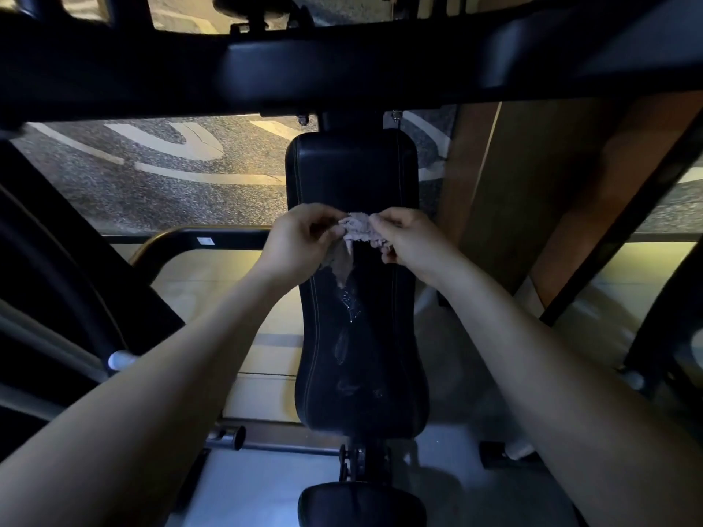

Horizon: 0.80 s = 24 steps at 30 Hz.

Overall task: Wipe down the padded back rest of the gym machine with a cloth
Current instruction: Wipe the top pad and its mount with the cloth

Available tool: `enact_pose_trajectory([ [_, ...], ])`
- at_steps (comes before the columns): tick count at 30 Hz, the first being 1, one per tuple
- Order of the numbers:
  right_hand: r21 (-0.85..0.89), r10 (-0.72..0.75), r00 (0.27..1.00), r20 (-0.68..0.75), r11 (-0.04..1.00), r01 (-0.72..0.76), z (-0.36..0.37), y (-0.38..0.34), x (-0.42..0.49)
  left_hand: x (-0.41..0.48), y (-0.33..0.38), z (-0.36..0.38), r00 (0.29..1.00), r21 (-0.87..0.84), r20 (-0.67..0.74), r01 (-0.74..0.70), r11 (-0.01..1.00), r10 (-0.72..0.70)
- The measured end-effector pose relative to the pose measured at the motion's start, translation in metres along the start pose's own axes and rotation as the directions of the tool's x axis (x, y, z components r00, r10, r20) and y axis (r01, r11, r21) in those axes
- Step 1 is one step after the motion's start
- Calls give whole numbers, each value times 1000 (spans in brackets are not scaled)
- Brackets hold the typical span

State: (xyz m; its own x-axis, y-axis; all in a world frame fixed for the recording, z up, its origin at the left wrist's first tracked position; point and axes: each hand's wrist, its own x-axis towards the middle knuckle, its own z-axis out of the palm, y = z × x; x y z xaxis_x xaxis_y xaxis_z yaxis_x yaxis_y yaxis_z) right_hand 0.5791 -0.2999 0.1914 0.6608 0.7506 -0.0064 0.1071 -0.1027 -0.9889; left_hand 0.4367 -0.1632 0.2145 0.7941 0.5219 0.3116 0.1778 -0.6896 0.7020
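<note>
The long black padded back rest (353, 173) runs down the middle of the head view, with wet streaks and droplets on its lower half. A small crumpled grey-pink cloth (357, 228) is stretched between both hands just above the pad's middle. My left hand (300, 241) pinches the cloth's left end, and a flap hangs down below it. My right hand (409, 237) pinches the right end. Both forearms reach in from the bottom corners.
A thick black frame bar (342, 66) crosses overhead. The black seat pad (361, 503) sits at the bottom centre. Dark machine arms stand at left (57, 279) and right (662, 336). A wooden panel (532, 184) is behind on the right, and speckled flooring (171, 192) behind on the left.
</note>
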Motion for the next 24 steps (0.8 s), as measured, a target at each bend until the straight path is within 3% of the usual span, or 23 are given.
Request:
enact_pose_trajectory([
  [2, -50, 9, 998, 54, 999, -6, 6, -1, -3, 0, 5, 1, 997, -57, -39, 60, 997, -63],
  [4, -119, -15, 998, 57, 993, 22, 10, -5, -4, 0, 8, 3, 986, -268, 5, 162, 950, -166],
  [7, -192, -97, 993, 70, 975, 109, 10, -10, -8, 4, 7, 1, 948, -579, 155, 316, 752, -279],
  [10, -265, -176, 978, 114, 943, 200, 11, -11, -12, 11, 6, -2, 922, -687, 247, 383, 618, -297],
  [13, -272, -173, 981, 86, 943, 190, 11, -12, -10, 16, -2, -3, 931, -699, 256, 364, 615, -261],
  [17, -116, -138, 989, 62, 983, 144, 3, -10, -7, 15, -14, -6, 931, -707, 260, 364, 606, -255],
  [19, -12, -94, 995, 19, 995, 95, 4, -8, -4, 14, -17, -4, 939, -637, 204, 343, 690, -278],
  [21, 199, -41, 999, 6, 979, 39, 5, -7, 1, 13, -14, 0, 960, -513, 124, 277, 812, -250],
  [24, 394, -15, 1000, 18, 919, 7, 4, -9, 9, 10, -5, 8, 976, -520, 175, 203, 830, -129],
])
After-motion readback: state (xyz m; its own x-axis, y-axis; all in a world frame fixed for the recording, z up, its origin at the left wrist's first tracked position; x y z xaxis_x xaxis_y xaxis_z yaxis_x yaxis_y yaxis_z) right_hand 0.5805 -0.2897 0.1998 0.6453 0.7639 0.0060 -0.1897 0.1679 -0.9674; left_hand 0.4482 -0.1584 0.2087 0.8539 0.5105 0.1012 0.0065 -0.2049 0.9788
